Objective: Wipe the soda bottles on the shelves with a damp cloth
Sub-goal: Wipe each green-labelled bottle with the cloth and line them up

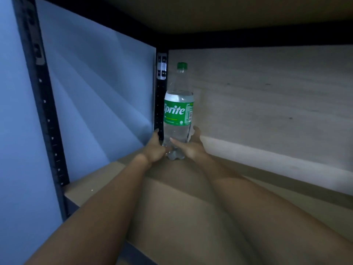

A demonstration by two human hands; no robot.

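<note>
**Both hands on Sprite bottle, back-left corner of shelf**

Sprite bottle point(178, 111) stands upright on the brown shelf board point(172, 197), deep in the back-left corner. Green cap, green label, clear liquid. It sits just in front of the black rear upright point(160, 96) of the rack, close to the pale back wall point(267, 96).

Left hand point(154, 148) grips the lower part of the bottle from the left, fingers curled round toward the back side, fingertip showing at the left edge just under the label. Right hand point(191, 148) grips the same lower section from the right, thumb lying across the front of the clear body, fingers wrapped round the far side. Both hands are below the label, near the base.

Bottle base appears to touch the board; contact point partly hidden by the hands, can't confirm.

Both forearms reach in over the board. Upper shelf board point(229, 14) is overhead. Black front post point(44, 111) at left, blue-lit side wall point(99, 92) behind it. Lighting dim.
</note>
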